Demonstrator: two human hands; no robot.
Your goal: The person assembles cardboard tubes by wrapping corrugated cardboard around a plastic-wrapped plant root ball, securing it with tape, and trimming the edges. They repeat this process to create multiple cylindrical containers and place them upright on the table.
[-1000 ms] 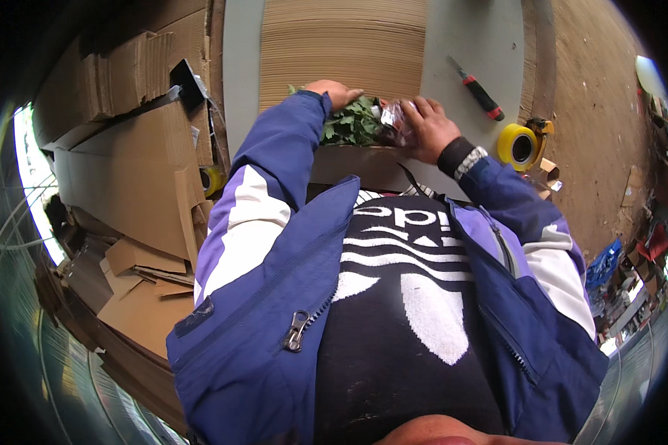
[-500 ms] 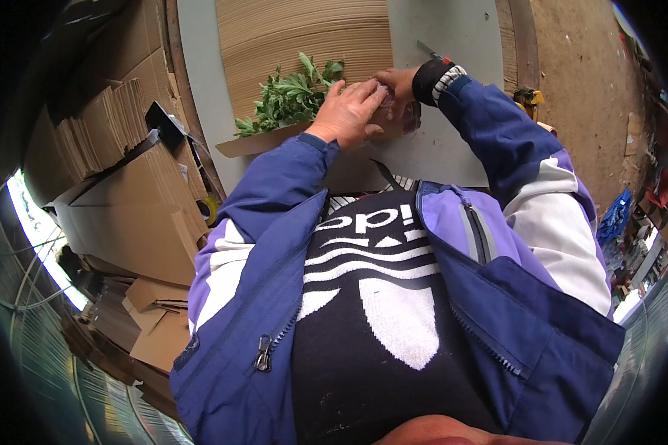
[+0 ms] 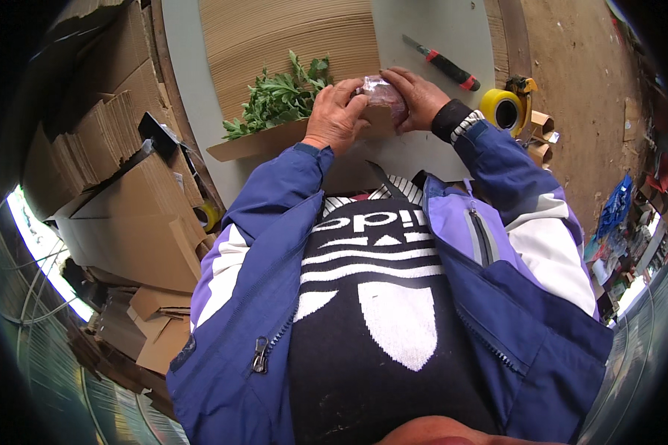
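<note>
Between my hands at the grey desk (image 3: 441, 157) sits a clear-wrapped bundle (image 3: 384, 93), at the right end of the leafy greens (image 3: 280, 96), with a cardboard flap (image 3: 256, 144) along their near side and a corrugated sheet (image 3: 293, 33) beneath and beyond. To steady the bundle well, I judge I should press it evenly from both sides, palms low, since the slick film could slide and the soft leaves could bruise if squeezed. The flap seems best left unbent, my force going along it rather than down on it. My right grip (image 3: 421, 102) is closed round the bundle's right side, fingers over the far edge, thumb nearer me. My left grip (image 3: 335, 117) is half curled, touching by the bundle's left end and the flap; I cannot tell whether it pinches either. The knife (image 3: 453, 70) lies apart, beyond my right wrist.
</note>
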